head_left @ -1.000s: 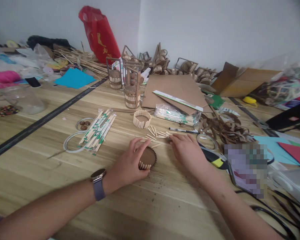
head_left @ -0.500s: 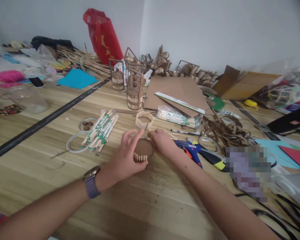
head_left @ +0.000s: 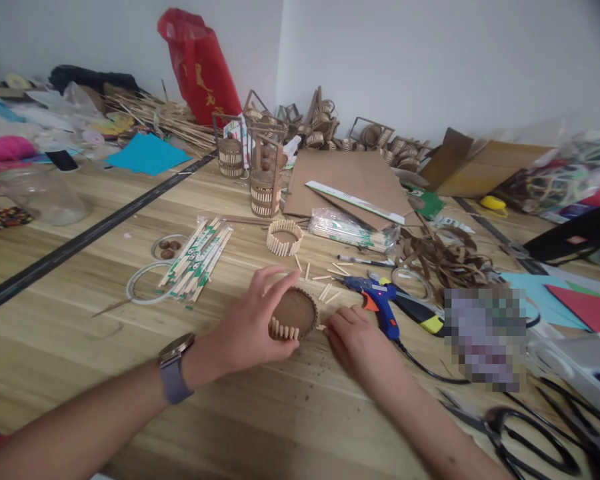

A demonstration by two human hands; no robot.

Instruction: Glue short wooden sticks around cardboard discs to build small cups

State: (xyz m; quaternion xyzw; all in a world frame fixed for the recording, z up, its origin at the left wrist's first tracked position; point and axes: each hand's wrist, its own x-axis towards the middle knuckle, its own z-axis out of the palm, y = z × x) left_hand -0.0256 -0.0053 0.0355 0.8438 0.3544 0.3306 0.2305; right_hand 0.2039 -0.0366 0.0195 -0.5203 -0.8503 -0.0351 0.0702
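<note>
My left hand (head_left: 253,320) is curled round the left side of a round brown cardboard disc (head_left: 294,311), which lies on the wooden table (head_left: 290,420). Short wooden sticks (head_left: 284,329) stand along the disc's near rim. My right hand (head_left: 357,340) rests just right of the disc with its fingers pinched at a small stick beside the rim. Loose short sticks (head_left: 325,273) lie scattered beyond the disc. A blue hot glue gun (head_left: 377,299) lies right of them.
A finished ring of sticks (head_left: 284,237) sits farther back. Wrapped chopsticks (head_left: 197,260) and tape rings (head_left: 143,283) lie to the left. Cardboard sheets (head_left: 350,177), brown strips (head_left: 443,257), small stick lanterns (head_left: 265,180) and black scissors (head_left: 525,440) crowd the back and right.
My right hand came back from the far side of the disc to its near right side. The glue gun now shows fully. The view shifted slightly.
</note>
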